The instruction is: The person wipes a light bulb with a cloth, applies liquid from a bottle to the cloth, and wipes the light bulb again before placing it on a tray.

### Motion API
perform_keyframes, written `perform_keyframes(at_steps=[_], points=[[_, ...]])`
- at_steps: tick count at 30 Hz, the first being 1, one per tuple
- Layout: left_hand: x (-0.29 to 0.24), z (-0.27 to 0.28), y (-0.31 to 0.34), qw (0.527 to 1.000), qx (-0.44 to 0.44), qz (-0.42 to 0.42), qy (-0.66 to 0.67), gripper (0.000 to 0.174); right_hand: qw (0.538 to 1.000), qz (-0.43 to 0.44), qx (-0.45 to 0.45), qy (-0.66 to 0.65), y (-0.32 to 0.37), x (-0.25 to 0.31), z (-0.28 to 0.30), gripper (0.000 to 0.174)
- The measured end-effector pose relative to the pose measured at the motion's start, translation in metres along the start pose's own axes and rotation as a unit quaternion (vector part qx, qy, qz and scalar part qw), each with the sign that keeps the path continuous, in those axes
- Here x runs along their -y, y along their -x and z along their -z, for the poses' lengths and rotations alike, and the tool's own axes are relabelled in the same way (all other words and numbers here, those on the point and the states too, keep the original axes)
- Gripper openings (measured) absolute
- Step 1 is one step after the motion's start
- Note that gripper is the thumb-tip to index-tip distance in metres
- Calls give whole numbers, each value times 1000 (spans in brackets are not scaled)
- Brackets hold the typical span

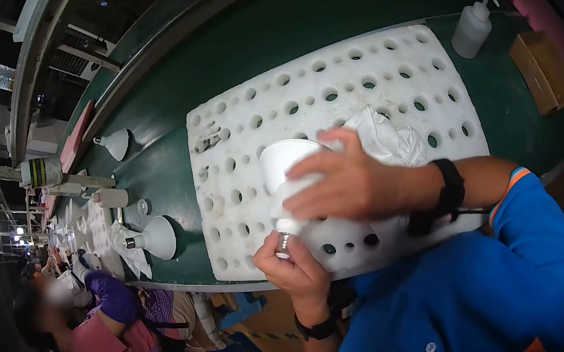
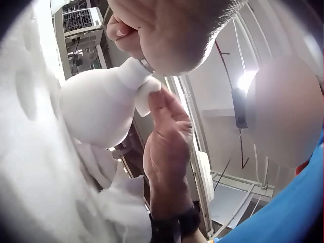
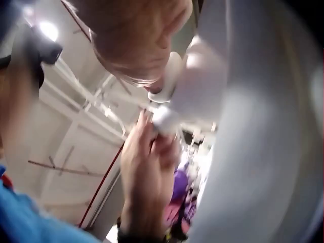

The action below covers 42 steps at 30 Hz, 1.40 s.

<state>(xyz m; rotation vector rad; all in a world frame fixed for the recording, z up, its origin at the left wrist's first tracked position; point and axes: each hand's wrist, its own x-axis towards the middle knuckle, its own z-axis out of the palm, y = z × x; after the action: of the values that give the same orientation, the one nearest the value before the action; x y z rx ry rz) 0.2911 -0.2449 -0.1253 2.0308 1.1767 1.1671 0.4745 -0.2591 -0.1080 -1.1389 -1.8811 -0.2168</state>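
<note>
A white reflector light bulb is over the perforated foam board in the head view, its wide end away from me. My left hand grips it by the metal screw base. Blurred by motion, my right hand is at the bulb's side with fingers spread in the head view. The left wrist view shows that hand pinching a small white pad against the bulb's neck. From the right wrist, the pad shows between thumb and fingers, beside the bulb's large, blurred white body.
A white foam board with rows of holes lies on the green table. Crumpled white cloth rests on it. Other bulbs lie leftward. A squeeze bottle and cardboard box stand right. Another person sits at left.
</note>
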Motion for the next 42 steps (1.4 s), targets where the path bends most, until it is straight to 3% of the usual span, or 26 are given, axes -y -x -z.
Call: perform_keyframes(at_steps=[3,6,8,11,15,18,21,24,27,30,32,35,38,40,42], points=[[-3,-2,4,998,1,-46,-37,29,994,-40,-17,96,-12,-35,17,8],[-4,0,-1,993,6,-90,-72,28,996,-46,-14,72,-14,-30,14,7],[0,4,5,998,29,-48,-34,29,998,5,42,-42,-6,4,2,7],[-5,4,7,999,36,-36,-7,29,999,-7,38,32,-19,-23,21,14],[-15,2,6,999,-38,-12,-2,26,996,-75,-15,39,-15,-38,22,15],[-13,8,-2,939,-79,291,165,23,998,-38,-11,45,-16,-20,25,16],[-10,11,-9,876,-111,347,316,24,998,-33,-14,56,-16,-13,25,17],[7,-7,-2,977,-159,111,93,22,997,-52,-36,43,-14,-22,25,16],[4,-13,-12,983,-142,-59,-101,18,998,-44,-31,-16,-4,-24,9,14],[-6,-17,-4,991,-107,-55,-64,16,994,3,11,-106,8,9,-1,13],[4,-14,2,990,-97,-83,-58,16,998,43,0,-52,2,-13,1,13],[10,-15,4,987,-80,-127,-60,15,996,-19,-23,82,-16,-32,14,13],[11,-15,-1,987,-77,-132,-46,14,995,-54,-30,83,-14,-31,14,12],[11,-14,0,989,-66,-127,-28,14,999,46,-9,-2,2,-7,-3,9],[21,-11,2,982,-59,-171,-49,14,998,62,-9,-27,-3,-7,-3,9]])
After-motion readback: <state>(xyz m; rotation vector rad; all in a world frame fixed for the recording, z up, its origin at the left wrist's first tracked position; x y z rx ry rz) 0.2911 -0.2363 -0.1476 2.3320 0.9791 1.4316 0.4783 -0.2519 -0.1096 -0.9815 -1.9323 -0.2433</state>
